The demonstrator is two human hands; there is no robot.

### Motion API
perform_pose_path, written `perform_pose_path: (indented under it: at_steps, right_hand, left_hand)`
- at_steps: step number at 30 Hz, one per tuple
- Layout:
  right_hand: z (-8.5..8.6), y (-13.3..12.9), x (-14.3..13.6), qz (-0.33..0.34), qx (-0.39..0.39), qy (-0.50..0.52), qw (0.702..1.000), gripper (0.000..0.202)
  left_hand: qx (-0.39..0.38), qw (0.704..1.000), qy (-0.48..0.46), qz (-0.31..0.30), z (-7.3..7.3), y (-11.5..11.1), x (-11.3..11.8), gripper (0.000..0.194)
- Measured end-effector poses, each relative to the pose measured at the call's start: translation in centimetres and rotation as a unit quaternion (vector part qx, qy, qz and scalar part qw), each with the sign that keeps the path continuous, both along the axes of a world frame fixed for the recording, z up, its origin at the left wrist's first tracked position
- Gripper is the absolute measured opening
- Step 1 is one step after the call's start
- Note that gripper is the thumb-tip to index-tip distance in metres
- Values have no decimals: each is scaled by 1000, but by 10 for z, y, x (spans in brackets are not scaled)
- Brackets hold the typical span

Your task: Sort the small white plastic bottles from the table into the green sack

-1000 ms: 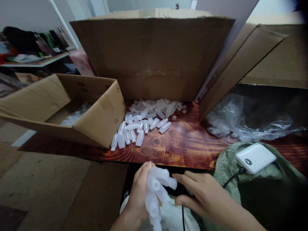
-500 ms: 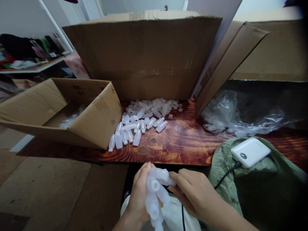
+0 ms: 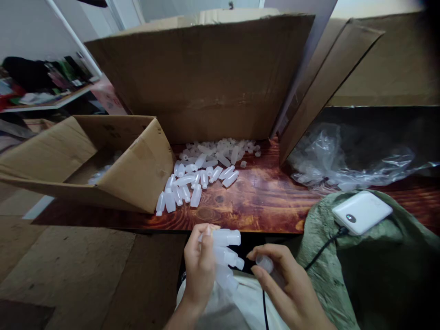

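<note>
We find the left hand [image 3: 201, 261] closed around a bunch of translucent bottles [image 3: 225, 256], its thumb laid over the uppermost; the right hand [image 3: 283, 279] is partly curled, thumb and fingers around a single bottle [image 3: 264, 262]; the two hands stand apart above the lap, just in front of the wooden table [image 3: 261, 197]. We record the bunched bottles with their necks to the right; the uppermost has its long axis nearly level, while the lower ones slope down to the right; the single bottle shows us one end, its body running back down into the right palm, though blur and the fingers leave us unsure whether that end is neck or base. Against the frame half a second earlier, we note that the right hand, then touching the bunch, is now clear of it with the single bottle; the bunch has turned from necks facing us to necks sideways; the loose bottles [image 3: 195, 196] beside the open carton [image 3: 140, 165] lie unchanged.
</note>
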State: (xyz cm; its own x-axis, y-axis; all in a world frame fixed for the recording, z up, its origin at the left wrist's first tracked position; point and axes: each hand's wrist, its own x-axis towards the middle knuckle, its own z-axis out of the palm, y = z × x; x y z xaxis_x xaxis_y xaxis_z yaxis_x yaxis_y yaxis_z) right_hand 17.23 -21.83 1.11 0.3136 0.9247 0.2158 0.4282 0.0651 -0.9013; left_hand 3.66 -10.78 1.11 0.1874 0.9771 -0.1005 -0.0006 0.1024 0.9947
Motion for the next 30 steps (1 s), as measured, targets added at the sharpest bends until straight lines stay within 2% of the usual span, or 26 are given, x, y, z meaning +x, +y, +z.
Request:
perform_pose_path:
  at_steps: [3,7,12,15,18,20,24,28,30]
  right_hand:
    - [17,8,-1,33,70,-58,995,28]
    - [26,15,-7,61,72,-55,994,40]
    - [20,15,-10,73,99,-56,991,33]
    - [15,15,-8,73,119,-133,981,29]
    - [13,17,-4,65,132,-210,967,23]
    - [15,19,0,50,122,-244,961,17]
    - [28,23,10,32,59,-277,959,34]
    - [41,24,20,139,-4,-284,949,25]
    - [42,25,22,145,14,-319,937,20]
  left_hand:
    - [78,996,41,3,3,-1,1,31]
    - [107,993,50,5,6,-2,4,29]
    - [57,998,33,0,6,-5,6,30]
    - [11,1000,17,-11,7,-6,8,31]
    - [1,1000,12,-8,9,-7,10,33]
    - [-2,1000,11,-5,10,-7,12,34]
    - [-18,1000,0,-1,9,-7,16,33]
    - [-41,999,-26,-18,4,-4,18,35]
    - [-49,998,-34,-28,1,-4,18,35]
